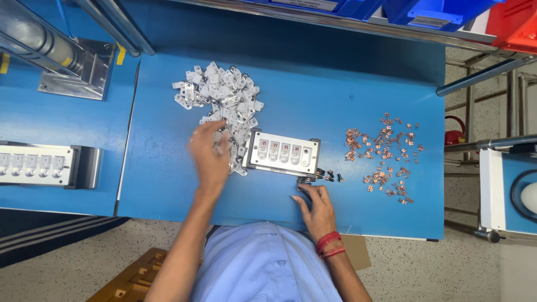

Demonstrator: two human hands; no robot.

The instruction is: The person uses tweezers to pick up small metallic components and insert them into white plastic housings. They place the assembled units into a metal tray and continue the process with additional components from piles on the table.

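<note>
Blue worktable (335, 100), seen from above, carrying every part described. Beyond the left hand and touching its fingertips: a broad heap of white plastic housings with metal inserts (221, 98), spilling down toward the fixture. Well to the right of the right hand and farther from the person: a loose scatter of small copper contact pieces (385, 159). Between the two hands, slightly beyond them: a rectangular grey assembly fixture (282, 152) with a row of slots, most of which hold seated housings. Left hand (210, 159): blurred, fingers loosely curled over the lower edge of the heap, just beside the fixture's left end; whether it pinches a housing cannot be told. Right hand (316, 207): resting palm-down on the table just in front of the fixture's right corner, fingers extended together, fingertips at a small cluster of dark metal pins (325, 176); a grip on any pin cannot be confirmed. Red thread bands (330, 246) circle the right wrist. Far to the left of the left hand: a second, similar fixture (47, 165) on an adjoining blue surface.
</note>
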